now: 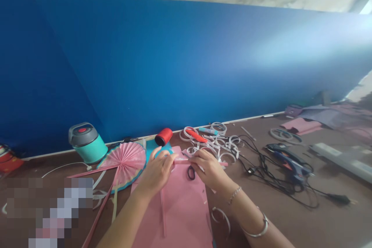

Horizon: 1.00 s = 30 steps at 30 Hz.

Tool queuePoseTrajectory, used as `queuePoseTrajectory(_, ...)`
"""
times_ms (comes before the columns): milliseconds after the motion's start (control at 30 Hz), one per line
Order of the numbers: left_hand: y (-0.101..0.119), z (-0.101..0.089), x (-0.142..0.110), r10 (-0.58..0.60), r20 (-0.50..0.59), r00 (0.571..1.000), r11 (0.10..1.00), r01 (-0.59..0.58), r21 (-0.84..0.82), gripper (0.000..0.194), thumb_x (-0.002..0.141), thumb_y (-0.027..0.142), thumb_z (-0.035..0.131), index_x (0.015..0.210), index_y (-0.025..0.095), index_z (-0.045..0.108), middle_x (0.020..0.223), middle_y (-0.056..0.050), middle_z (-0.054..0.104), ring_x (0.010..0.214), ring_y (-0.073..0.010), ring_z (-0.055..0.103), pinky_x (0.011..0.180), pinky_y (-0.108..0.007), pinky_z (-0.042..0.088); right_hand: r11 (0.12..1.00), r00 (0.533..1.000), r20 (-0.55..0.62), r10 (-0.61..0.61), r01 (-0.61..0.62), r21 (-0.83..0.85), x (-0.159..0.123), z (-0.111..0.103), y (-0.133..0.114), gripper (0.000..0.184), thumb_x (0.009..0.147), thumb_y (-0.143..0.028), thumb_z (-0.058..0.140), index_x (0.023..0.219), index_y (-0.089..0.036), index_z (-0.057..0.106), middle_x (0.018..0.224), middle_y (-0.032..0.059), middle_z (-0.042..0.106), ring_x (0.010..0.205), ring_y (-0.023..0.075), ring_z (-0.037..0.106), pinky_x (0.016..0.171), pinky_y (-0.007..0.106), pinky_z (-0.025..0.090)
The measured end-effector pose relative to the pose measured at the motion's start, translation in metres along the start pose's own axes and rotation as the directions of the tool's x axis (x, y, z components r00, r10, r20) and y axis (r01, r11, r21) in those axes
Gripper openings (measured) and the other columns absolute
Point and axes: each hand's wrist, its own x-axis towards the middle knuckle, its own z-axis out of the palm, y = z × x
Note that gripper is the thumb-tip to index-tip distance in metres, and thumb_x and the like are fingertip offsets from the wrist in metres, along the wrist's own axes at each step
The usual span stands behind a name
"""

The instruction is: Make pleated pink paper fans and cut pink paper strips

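Both hands meet over a large pink sheet [183,209]. A narrow pink strip [181,161] lies crosswise between them, and its right end pokes out past my right hand [207,167]. My left hand [159,167] pinches the strip near its left end, and my right hand's fingers are closed on it farther right. Just beside my right fingertips is a dark scissor-like loop handle [191,173], partly covered by that hand. Another thin pink strip [163,213] runs down the sheet below my left hand. A pleated pink paper fan [128,161] with a blue-green edge rests to the left.
A red thread spool [165,136] and tangled white tape loops [215,147] lie beyond my hands. A teal container with grey lid [90,145] stands left. To the right are black cables [261,166], a dark blue glue gun [293,166] and a white power strip [340,159]. A blue panel [174,66] stands behind.
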Motion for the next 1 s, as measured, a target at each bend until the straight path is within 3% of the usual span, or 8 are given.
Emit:
queuePoseTrajectory(267,0.0022,-0.0049,0.0015,0.078,-0.019,0.997,0.997,-0.079,-0.024,0.02,0.092,0.016,0.044,0.092,0.024,0.063,0.084,0.001,0.068,0.096,-0.0166,0.055,0.104,-0.044,0.026,0.998,1.0,-0.004,0.027,-0.027,0.06,0.0007,-0.0015,0.0001,0.02,0.088,-0.014,0.048,0.093,-0.02,0.066,0.085,0.0069,0.06,0.082,0.0194,0.056,0.074,0.033,0.046)
queuePoseTrajectory(433,0.0002,-0.0028,-0.0009,0.138,-0.12,0.983,0.99,-0.137,0.017,0.022,0.091,0.014,0.045,0.096,0.024,0.065,0.091,0.0,0.07,0.096,-0.0158,0.057,0.104,-0.042,0.026,0.969,0.99,-0.007,0.14,-0.136,0.207,-0.0001,0.0,0.0001,0.018,0.082,-0.01,0.051,0.089,-0.021,0.064,0.085,0.0049,0.059,0.078,0.0165,0.057,0.068,0.028,0.047)
queuePoseTrajectory(633,0.0006,-0.0038,-0.0027,0.182,-0.185,0.966,0.983,-0.172,0.068,0.022,0.09,0.012,0.048,0.097,0.023,0.065,0.094,0.001,0.071,0.097,-0.0155,0.057,0.103,-0.04,0.028,0.898,0.95,0.019,0.31,-0.3,0.322,-0.0004,0.0003,-0.0003,0.033,0.074,-0.009,0.054,0.105,-0.022,0.056,0.088,0.0023,0.059,0.074,0.0136,0.054,0.062,0.023,0.047)
queuePoseTrajectory(833,0.0017,-0.0041,-0.0035,0.229,-0.192,0.954,0.971,-0.212,0.107,0.02,0.089,0.012,0.05,0.099,0.022,0.065,0.096,0.0,0.071,0.1,-0.0163,0.056,0.102,-0.04,0.03,0.915,0.96,0.069,0.27,-0.279,0.293,0.0022,-0.0049,-0.001,0.016,0.074,-0.01,0.057,0.084,-0.02,0.065,0.077,0.0008,0.057,0.066,0.0121,0.051,0.06,0.023,0.043)
queuePoseTrajectory(1000,0.0019,-0.0013,-0.0045,0.224,-0.174,0.959,0.97,-0.202,0.134,0.022,0.09,0.014,0.048,0.098,0.023,0.066,0.095,-0.001,0.07,0.098,-0.0155,0.056,0.103,-0.04,0.031,0.942,0.968,0.084,0.238,-0.251,0.221,-0.0005,-0.0046,-0.001,0.038,0.066,-0.006,0.062,0.102,-0.02,0.061,0.084,0.0016,0.057,0.07,0.0136,0.052,0.065,0.025,0.044)
